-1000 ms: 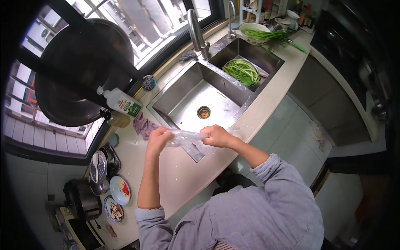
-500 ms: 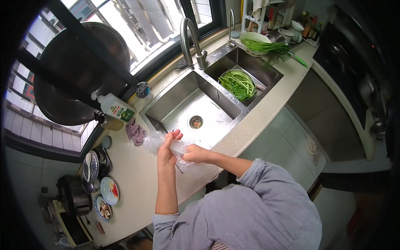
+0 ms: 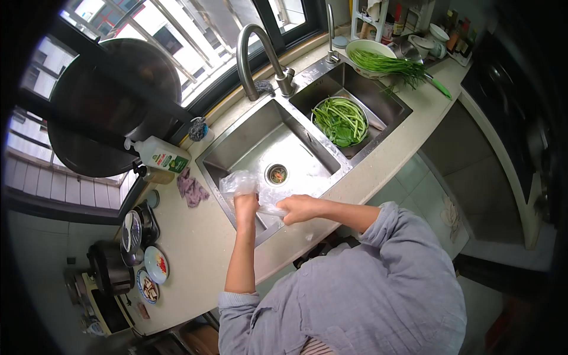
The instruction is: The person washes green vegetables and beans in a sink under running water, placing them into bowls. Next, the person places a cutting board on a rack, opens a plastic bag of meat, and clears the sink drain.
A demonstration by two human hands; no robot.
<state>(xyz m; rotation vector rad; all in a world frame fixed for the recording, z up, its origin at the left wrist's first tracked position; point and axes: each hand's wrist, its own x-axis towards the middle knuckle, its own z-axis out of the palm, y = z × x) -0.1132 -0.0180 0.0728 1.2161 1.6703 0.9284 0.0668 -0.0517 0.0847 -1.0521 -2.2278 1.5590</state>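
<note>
A clear plastic bag (image 3: 239, 182) is spread over the near left corner of the large sink basin (image 3: 260, 142). My left hand (image 3: 246, 204) reaches into or behind the bag, and the plastic covers its fingers, so their pose is hidden. My right hand (image 3: 299, 209) is closed on the bag's edge at the basin's near side. Right of the drain (image 3: 276, 174), the smaller basin (image 3: 382, 123) holds a bowl of green stems and leaves (image 3: 341, 121).
A tall faucet (image 3: 244, 65) arches over the large basin. Left are a white bottle (image 3: 163, 155), a purple cloth (image 3: 191, 188), a plate with red pieces (image 3: 156, 264) and a dark cooker (image 3: 110, 267). A bowl of long greens (image 3: 371, 54) stands at the back right.
The bag has gone from stretched between both hands to bunched, then opened over the sink corner. My left hand has moved into or behind it; my right hand still grips its edge.
</note>
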